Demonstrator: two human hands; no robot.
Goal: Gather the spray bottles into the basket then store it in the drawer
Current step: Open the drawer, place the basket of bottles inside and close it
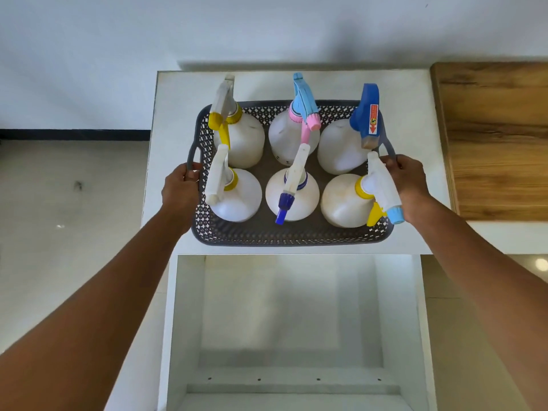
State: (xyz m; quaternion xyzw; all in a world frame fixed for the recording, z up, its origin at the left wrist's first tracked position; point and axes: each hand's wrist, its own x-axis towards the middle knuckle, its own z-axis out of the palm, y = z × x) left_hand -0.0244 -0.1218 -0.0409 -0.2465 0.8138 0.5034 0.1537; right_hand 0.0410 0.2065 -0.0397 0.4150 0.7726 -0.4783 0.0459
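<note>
A dark grey perforated basket [292, 237] rests on top of a white cabinet [178, 114]. Several white spray bottles stand upright inside it in two rows, among them one with a dark blue trigger head [366, 114], one with a pink and light blue head [305, 111] and one with a purple nozzle [284, 203]. My left hand [179, 192] grips the basket's left handle. My right hand [407, 180] grips its right handle, partly hidden behind a bottle with a yellow collar [345, 201]. Below the cabinet top, a white drawer [189, 321] stands pulled out toward me.
A wooden-topped surface [498, 137] adjoins the cabinet on the right. A white wall rises behind. Pale tiled floor [68, 218] lies to the left of the cabinet and to the right of the drawer.
</note>
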